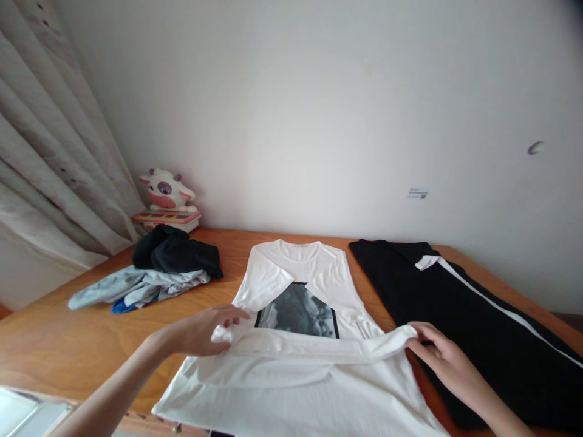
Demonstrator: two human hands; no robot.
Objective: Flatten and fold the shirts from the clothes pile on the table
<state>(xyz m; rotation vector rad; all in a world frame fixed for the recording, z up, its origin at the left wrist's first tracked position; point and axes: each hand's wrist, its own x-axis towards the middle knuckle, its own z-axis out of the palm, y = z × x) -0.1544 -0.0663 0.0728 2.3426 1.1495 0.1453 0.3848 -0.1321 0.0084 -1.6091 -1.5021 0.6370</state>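
Note:
A white T-shirt with a dark grey printed picture lies in front of me, neckline toward the wall and sleeves laid inward over the chest. Its hem part is turned up into a fold across the print's lower edge. At the left end of that fold, my left hand is loosely curled, with the bunched cloth between thumb and fingers. My right hand pinches the raised right corner of the fold. The cloth stretches between both hands.
Black trousers with a white side stripe lie to the right. A pile of black and grey clothes sits left, before a cow-shaped toy keyboard. The wooden table meets a wall; a curtain hangs left.

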